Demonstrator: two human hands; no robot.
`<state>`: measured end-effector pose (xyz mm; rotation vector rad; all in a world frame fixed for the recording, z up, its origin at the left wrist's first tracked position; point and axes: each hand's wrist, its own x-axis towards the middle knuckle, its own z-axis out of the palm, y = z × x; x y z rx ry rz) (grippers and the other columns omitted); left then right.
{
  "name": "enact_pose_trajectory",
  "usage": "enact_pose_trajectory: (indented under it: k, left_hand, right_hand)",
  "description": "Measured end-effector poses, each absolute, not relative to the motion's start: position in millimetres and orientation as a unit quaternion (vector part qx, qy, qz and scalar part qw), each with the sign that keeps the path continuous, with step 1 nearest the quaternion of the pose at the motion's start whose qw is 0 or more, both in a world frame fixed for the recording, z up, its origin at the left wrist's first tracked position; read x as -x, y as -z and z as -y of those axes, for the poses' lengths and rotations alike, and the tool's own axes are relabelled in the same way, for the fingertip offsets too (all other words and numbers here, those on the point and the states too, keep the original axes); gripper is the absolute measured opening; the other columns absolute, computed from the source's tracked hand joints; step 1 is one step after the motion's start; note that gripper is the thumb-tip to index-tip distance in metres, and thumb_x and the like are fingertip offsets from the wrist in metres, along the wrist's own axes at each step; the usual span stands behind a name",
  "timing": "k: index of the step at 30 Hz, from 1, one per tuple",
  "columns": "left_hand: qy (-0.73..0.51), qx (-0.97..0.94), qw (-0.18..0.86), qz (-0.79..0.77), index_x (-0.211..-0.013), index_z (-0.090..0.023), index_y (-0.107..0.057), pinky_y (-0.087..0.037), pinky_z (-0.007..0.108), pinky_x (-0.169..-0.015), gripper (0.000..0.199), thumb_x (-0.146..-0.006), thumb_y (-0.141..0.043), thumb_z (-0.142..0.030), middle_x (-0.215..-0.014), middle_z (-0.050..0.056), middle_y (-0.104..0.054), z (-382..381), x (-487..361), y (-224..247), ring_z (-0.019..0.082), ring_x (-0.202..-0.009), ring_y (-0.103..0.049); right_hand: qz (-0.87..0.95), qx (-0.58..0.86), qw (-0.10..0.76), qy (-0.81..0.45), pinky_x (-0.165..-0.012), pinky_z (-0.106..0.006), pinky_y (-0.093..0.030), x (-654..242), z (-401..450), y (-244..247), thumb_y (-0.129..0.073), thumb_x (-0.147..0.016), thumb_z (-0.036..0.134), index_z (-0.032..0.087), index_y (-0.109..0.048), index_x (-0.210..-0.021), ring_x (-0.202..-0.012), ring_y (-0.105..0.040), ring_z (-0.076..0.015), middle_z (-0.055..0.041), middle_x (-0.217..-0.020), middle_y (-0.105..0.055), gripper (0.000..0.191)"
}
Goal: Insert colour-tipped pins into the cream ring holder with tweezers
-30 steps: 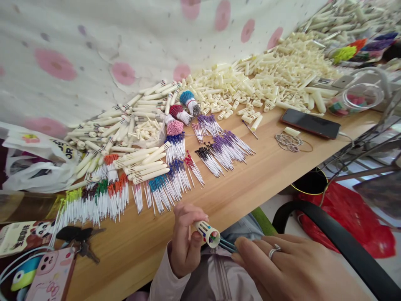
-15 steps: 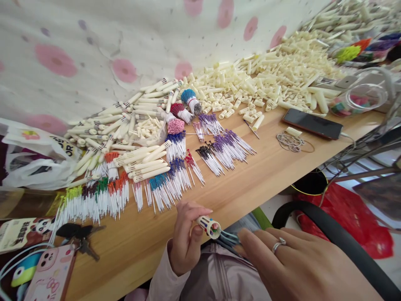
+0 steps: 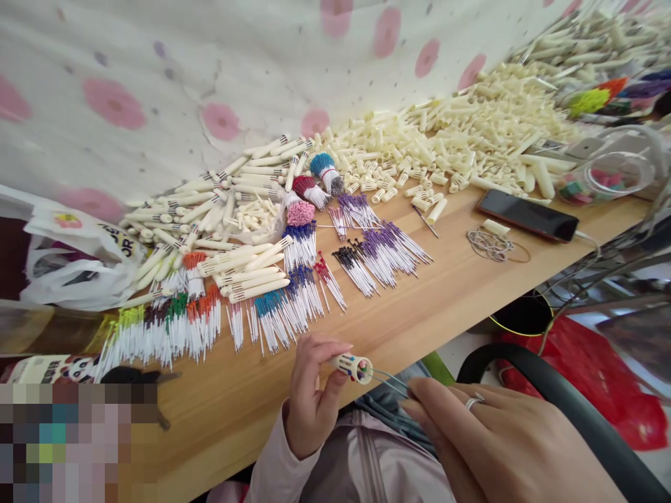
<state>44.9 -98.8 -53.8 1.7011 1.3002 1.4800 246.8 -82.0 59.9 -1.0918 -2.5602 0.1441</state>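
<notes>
Near the table's front edge, my left hand (image 3: 314,395) pinches a cream slotted barrel (image 3: 355,368) between thumb and fingers. Its open end faces right, with small coloured pieces inside. My right hand (image 3: 487,433), with a ring on one finger, is closed on thin pale blue prongs (image 3: 388,381) whose tips are at the barrel's opening. Beyond my left hand lie white refills with teal ends (image 3: 275,321), others with purple ends (image 3: 391,251) and a few with black ends (image 3: 356,269). A stack of cream pen bodies (image 3: 254,283) sits beside them.
A large heap of cream parts (image 3: 451,140) runs along the patterned curtain. On the right are a dark phone (image 3: 529,215), a clear tub (image 3: 608,175) and a coiled cord (image 3: 490,242). A white plastic bag (image 3: 73,265) lies left. A black armrest (image 3: 556,384) curves at lower right.
The barrel has turned slightly in my left hand. My right hand has shifted a little right, and the prongs look more apart. The view has shifted slightly, moving the table items right.
</notes>
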Motion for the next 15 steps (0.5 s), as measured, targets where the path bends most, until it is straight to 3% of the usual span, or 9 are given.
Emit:
enact_pose_trajectory:
  k: [5, 15]
  left_hand:
    - [-0.559, -0.608, 0.293, -0.482, -0.112, -0.024, -0.066, -0.045, 0.038, -0.086, 0.021, -0.101, -0.052, -0.035, -0.097, 0.008, -0.066, 100, -45, 56, 0.024, -0.093, -0.058]
    - [-0.581, -0.590, 0.300, -0.474, -0.108, -0.024, -0.067, -0.047, 0.036, -0.085, 0.018, -0.098, -0.059, -0.036, -0.096, 0.007, -0.067, 99, -47, 55, 0.023, -0.092, -0.059]
  right_hand:
    - [0.886, 0.399, 0.234, -0.035, -0.038, -0.030, -0.033, -237, 81, -57, -0.026, -0.108, 0.022, 0.017, -0.060, -0.093, -0.035, -0.053, -0.0131, 0.0059, -0.048, -0.057, 0.037]
    - [0.887, 0.405, 0.217, -0.051, -0.041, -0.029, -0.036, -234, 85, -57, -0.034, -0.101, 0.011, 0.018, -0.057, -0.092, -0.039, -0.058, -0.0136, 0.0054, -0.053, -0.060, 0.025]
